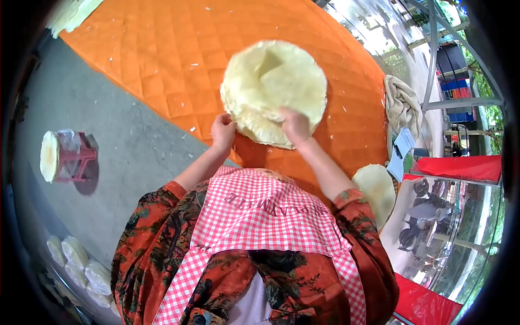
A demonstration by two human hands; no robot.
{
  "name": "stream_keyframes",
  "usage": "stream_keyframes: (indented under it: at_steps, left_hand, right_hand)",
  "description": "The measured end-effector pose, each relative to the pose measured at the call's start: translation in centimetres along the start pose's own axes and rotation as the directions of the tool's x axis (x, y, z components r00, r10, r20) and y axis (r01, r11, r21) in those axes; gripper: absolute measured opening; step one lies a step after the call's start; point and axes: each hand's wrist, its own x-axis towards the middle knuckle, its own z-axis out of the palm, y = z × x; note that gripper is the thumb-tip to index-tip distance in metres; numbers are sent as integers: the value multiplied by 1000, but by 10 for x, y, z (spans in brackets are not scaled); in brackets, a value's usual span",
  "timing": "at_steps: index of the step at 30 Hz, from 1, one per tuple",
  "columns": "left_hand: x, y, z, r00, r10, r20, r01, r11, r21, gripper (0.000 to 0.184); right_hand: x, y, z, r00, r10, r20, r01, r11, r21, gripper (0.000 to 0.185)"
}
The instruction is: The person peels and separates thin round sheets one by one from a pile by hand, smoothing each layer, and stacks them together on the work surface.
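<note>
A stack of thin, pale round flatbreads lies on an orange quilted cloth in front of me. The near edge of the stack looks loose and layered. At its left edge, my left hand is closed, its thumb and fingertips pinching the flatbread rim. My right hand lies over the near right part of the stack, slightly blurred. Its fingers are curled and appear closed on the top flatbread, though the fingertips are partly hidden.
White crumbs dot the orange cloth. More flatbread lies by my right elbow. A beige towel and a blue paper lie right. On the grey floor are a pink stool and several bagged bundles.
</note>
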Motion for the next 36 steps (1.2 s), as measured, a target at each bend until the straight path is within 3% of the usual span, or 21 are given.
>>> stream_keyframes:
  at_steps: [3,7,13,16,19,22,26,28,29,32,33,35,36]
  left_hand:
    - [10,-9,-3,994,-89,69,89,996,9,35]
    - [13,4,-5,994,-78,80,82,995,-55,27]
    - [12,37,-4,969,-242,45,236,967,97,28]
    - [25,13,-3,996,78,44,-89,898,432,25]
    - [14,38,-11,998,-9,62,-23,864,504,22]
    - [22,31,-9,980,192,59,-185,756,628,20]
    - [20,51,-2,949,293,116,-312,828,466,21]
    - [31,37,3,989,56,135,-65,996,56,20]
    - [36,33,5,982,-51,181,79,985,-154,19]
    - [12,47,1,884,-263,386,409,836,-366,23]
    - [9,49,2,840,-305,448,504,743,-440,24]
    - [16,32,0,798,-313,516,556,714,-426,30]
    - [9,38,-2,792,-306,528,566,693,-447,30]
  right_hand:
    - [-13,8,33,998,40,46,-41,999,25,34]
    - [-10,21,28,998,61,30,-64,993,97,28]
    - [-7,26,30,991,120,62,-125,989,74,28]
    - [-7,25,29,991,123,54,-127,989,82,29]
    - [-5,23,26,990,123,74,-129,988,81,30]
    - [-4,26,24,983,147,114,-155,986,64,32]
    - [0,40,30,969,190,160,-202,977,63,32]
    - [2,45,30,960,217,178,-241,963,123,33]
    - [4,47,29,956,229,184,-258,954,152,33]
    - [14,29,7,935,268,233,-294,952,84,30]
    - [11,20,6,974,181,135,-192,978,76,29]
    - [-3,-1,5,998,-7,-59,9,1000,28,27]
    - [-14,5,19,995,-45,86,49,998,-39,33]
